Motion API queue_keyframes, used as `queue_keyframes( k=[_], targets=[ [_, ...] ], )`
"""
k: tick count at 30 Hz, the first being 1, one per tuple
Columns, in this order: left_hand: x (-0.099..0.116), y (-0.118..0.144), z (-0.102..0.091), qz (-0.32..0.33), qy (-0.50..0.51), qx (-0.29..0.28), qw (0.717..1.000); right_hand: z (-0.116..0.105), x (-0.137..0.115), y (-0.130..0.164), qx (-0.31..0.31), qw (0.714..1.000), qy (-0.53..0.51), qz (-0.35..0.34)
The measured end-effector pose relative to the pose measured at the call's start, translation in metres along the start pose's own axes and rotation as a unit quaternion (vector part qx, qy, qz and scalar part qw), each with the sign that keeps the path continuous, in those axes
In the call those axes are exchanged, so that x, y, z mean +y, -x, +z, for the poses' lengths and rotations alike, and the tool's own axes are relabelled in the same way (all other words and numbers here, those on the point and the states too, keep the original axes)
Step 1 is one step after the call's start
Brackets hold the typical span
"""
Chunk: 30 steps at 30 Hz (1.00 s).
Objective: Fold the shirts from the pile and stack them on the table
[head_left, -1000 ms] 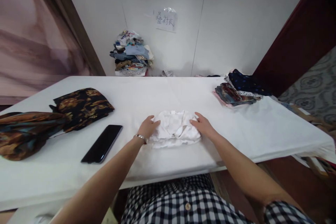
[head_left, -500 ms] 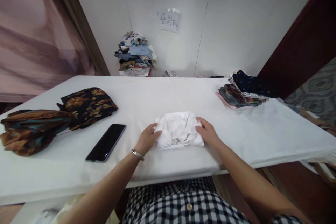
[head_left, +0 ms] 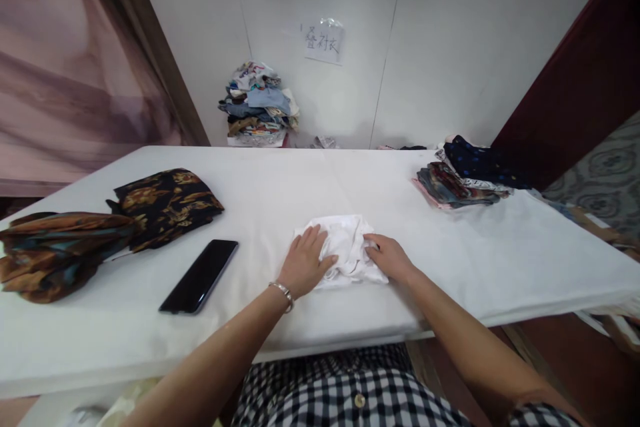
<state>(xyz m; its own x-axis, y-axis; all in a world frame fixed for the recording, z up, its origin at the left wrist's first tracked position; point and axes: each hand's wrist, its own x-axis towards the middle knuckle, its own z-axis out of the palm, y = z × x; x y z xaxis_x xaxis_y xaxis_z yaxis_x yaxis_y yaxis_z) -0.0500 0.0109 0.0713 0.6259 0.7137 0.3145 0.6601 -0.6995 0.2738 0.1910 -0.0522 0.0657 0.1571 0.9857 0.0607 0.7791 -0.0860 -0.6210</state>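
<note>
A long white table (head_left: 450, 260) spans the room. Behind it at 12 o'clock stands a pale panelled wall (head_left: 440, 47) bearing a taped paper note (head_left: 323, 42). A dark red door (head_left: 575, 93) rises at 2 o'clock, patterned flooring (head_left: 600, 180) beside it.

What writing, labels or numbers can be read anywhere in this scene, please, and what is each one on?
"叠衬衣": handwritten on the paper sign taped to the white wall.
No readable text shows on the phone, the white garment or the folded stacks.
</note>
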Motion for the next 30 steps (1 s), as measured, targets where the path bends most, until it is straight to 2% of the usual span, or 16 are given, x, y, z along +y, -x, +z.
queue_keyframes(
  k=[2,4,7,9,11,14,17,19,22,25,27,30],
  targets=[
    [-0.002,-0.003,0.013,-0.008,-0.013,-0.059,0.998,0.0,0.002,0.0,0.009,1.0,-0.009,-0.003],
    [-0.007,-0.005,0.017,-0.019,-0.008,-0.08,0.997,-0.002,0.007,0.004,0.035,0.999,-0.034,0.008],
    [-0.01,0.0,0.005,-0.027,0.014,-0.055,0.998,-0.009,0.014,0.02,0.122,0.986,-0.11,0.035],
    [-0.005,0.009,-0.008,0.007,0.021,-0.016,1.0,-0.014,0.014,0.037,0.163,0.964,-0.201,0.067],
    [0.003,0.02,-0.018,0.075,0.016,-0.005,0.997,-0.016,0.008,0.057,0.137,0.933,-0.313,0.114],
    [0.013,0.03,-0.021,0.143,-0.008,-0.06,0.988,-0.013,-0.007,0.085,0.002,0.878,-0.439,0.193],
    [0.016,0.023,-0.017,0.137,-0.033,-0.106,0.984,-0.005,-0.023,0.1,-0.116,0.819,-0.501,0.255],
    [0.017,0.011,-0.018,0.122,-0.044,-0.121,0.984,0.0,-0.032,0.101,-0.148,0.784,-0.539,0.269],
    [0.027,-0.005,-0.028,0.085,-0.055,-0.122,0.987,0.005,-0.044,0.091,-0.153,0.749,-0.602,0.231],
    [0.043,-0.006,-0.034,0.078,-0.047,-0.11,0.99,0.012,-0.056,0.073,-0.107,0.734,-0.649,0.169],
    [0.053,0.001,-0.029,0.1,-0.039,-0.108,0.988,0.02,-0.064,0.06,-0.06,0.727,-0.668,0.146],
    [0.058,0.013,-0.011,0.121,-0.047,-0.079,0.988,0.038,-0.069,0.043,-0.01,0.724,-0.674,0.145]
  ],
)
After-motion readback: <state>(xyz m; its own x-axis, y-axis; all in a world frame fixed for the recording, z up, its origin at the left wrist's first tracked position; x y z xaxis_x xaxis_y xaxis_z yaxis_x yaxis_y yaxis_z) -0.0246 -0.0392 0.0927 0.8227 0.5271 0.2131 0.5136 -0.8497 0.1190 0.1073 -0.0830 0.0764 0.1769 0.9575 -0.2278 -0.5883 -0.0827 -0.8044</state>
